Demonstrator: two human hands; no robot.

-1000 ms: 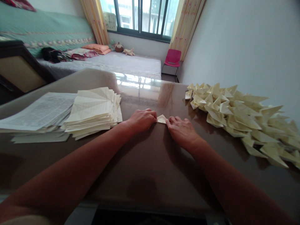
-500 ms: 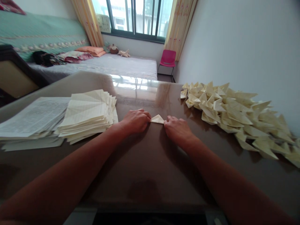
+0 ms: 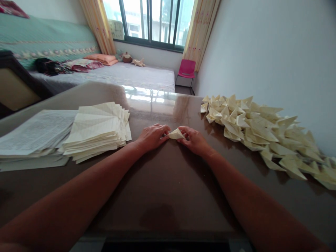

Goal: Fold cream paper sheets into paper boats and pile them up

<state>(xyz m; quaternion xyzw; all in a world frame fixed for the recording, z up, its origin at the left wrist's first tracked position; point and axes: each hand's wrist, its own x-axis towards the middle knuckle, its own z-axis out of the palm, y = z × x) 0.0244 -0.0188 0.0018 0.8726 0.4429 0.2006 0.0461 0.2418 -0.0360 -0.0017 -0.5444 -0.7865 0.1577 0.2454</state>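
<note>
A small cream folded paper piece [image 3: 175, 133] sits between my two hands on the glossy brown table [image 3: 162, 182]. My left hand [image 3: 152, 137] pinches its left end with curled fingers. My right hand [image 3: 193, 140] grips its right side, fingers closed over the fold. The piece is lifted slightly and tilted off the tabletop.
A stack of creased cream sheets [image 3: 98, 127] lies at left, beside flat printed sheets [image 3: 34, 131]. A long heap of finished folded paper pieces [image 3: 262, 134] runs along the right by the white wall. Beyond the table are a bed [image 3: 118, 71], a pink chair [image 3: 186, 68] and a window.
Both hands have drawn closer together around the paper piece. It lay flat under my fingertips before; now it is raised and partly folded over. The view shifted slightly.
</note>
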